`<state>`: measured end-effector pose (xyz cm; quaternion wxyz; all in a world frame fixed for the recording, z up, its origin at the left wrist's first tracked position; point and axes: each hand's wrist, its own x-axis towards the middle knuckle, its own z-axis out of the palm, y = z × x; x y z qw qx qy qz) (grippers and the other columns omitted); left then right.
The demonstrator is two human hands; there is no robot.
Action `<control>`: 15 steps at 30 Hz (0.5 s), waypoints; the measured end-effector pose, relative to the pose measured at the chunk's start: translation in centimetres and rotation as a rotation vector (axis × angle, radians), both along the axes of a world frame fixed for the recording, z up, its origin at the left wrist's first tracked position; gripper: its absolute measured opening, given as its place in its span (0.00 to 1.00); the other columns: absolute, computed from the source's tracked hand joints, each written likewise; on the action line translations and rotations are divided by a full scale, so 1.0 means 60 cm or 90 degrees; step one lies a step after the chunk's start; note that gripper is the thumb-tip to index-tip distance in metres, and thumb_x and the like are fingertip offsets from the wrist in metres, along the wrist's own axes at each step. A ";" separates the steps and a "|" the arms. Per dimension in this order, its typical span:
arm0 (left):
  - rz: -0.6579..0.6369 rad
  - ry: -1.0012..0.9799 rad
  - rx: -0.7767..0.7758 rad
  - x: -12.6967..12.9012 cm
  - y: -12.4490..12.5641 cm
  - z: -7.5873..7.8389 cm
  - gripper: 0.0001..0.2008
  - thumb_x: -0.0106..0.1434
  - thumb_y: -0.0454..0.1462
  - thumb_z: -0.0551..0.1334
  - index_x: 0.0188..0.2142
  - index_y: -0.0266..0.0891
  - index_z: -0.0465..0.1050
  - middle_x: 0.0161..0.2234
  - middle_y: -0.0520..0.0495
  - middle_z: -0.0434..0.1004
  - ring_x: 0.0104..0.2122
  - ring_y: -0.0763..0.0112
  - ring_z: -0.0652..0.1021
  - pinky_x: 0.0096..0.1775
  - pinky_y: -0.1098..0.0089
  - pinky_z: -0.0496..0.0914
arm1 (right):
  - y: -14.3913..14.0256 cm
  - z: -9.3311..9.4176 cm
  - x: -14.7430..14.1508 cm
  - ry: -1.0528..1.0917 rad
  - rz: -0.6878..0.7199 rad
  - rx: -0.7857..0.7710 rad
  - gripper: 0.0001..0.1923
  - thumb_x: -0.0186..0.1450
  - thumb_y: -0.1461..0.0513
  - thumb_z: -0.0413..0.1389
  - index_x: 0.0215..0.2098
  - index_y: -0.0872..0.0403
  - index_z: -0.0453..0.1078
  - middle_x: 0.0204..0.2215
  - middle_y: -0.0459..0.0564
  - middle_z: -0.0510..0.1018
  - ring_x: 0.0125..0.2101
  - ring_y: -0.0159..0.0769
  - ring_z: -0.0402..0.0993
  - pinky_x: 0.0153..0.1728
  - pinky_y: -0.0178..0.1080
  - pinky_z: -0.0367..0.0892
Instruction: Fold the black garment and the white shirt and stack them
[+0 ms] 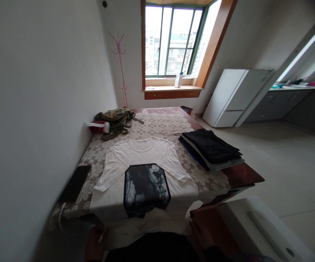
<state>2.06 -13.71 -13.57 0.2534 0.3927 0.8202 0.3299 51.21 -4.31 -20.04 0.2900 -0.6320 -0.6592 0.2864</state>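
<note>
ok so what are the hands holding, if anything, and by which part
The left hand seems to pinch the shirt by its bottom edge; too dark to tell if the right hand grips it.

We have a white shirt (pixel 143 149) spread face up on the table's (pixel 247 177) lace cloth (pixel 161 122), sleeves folded in over its dark print (pixel 146 187). Reading a clock from its middle, our left hand (pixel 95 238) is between seven and eight, our right hand (pixel 204 231) between four and five, both near the hem; shadow hides what they grip. We see a black slab (pixel 75 183) at nine, a backpack (pixel 116 118) at eleven and a pile of folded clothes (pixel 210 147) at two. Farther off, we find the window (pixel 170 47) at twelve and a fridge (pixel 228 92) between one and two.
</note>
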 end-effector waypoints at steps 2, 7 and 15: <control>-0.029 0.035 0.032 0.003 -0.001 0.000 0.20 0.61 0.60 0.53 0.34 0.50 0.69 0.35 0.49 0.84 0.43 0.51 0.86 0.50 0.55 0.81 | 0.004 0.004 0.000 0.065 -0.036 -0.018 0.36 0.63 0.32 0.45 0.32 0.47 0.82 0.36 0.58 0.86 0.42 0.63 0.83 0.45 0.57 0.80; -0.064 0.082 0.047 0.016 0.000 0.004 0.21 0.66 0.53 0.50 0.45 0.50 0.76 0.44 0.48 0.86 0.48 0.53 0.84 0.49 0.58 0.81 | 0.013 0.011 -0.004 0.150 -0.079 -0.036 0.36 0.58 0.30 0.50 0.35 0.48 0.82 0.38 0.59 0.87 0.44 0.65 0.83 0.46 0.60 0.79; -0.047 0.028 -0.014 0.016 0.005 0.010 0.24 0.63 0.58 0.48 0.39 0.47 0.75 0.47 0.38 0.85 0.52 0.49 0.83 0.52 0.52 0.80 | 0.008 -0.020 0.000 0.223 -0.015 -0.088 0.27 0.55 0.36 0.59 0.36 0.46 0.81 0.37 0.55 0.87 0.41 0.63 0.84 0.45 0.59 0.80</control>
